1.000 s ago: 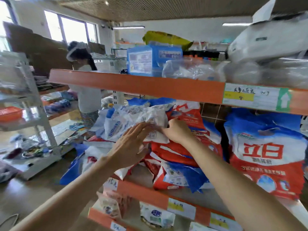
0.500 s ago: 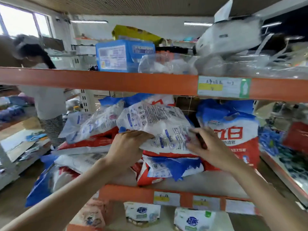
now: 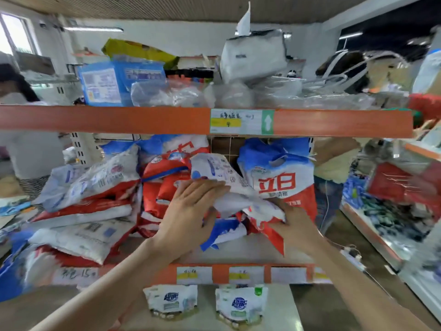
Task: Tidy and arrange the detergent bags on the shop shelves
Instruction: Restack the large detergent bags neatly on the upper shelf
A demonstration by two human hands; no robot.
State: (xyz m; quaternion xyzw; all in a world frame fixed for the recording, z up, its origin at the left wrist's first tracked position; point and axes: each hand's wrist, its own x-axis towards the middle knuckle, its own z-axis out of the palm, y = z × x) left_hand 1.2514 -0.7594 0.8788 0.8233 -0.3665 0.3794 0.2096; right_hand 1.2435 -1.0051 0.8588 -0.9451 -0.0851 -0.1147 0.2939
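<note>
The white bag [image 3: 222, 185] has gone from lying flat to standing tilted in the middle of the frame, beside the upright bag [image 3: 279, 177]. The left hand [image 3: 191, 211] presses it with flat fingers, and the right hand [image 3: 293, 225] grips its bottom. It looks almost in place.

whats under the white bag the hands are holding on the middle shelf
Under the white bag, held by the left hand and right hand, lie crumpled red and blue bags. How many, and what lies behind them, is covered.

Flat stack [image 3: 83, 211] left of upright bag [image 3: 278, 173]
</note>
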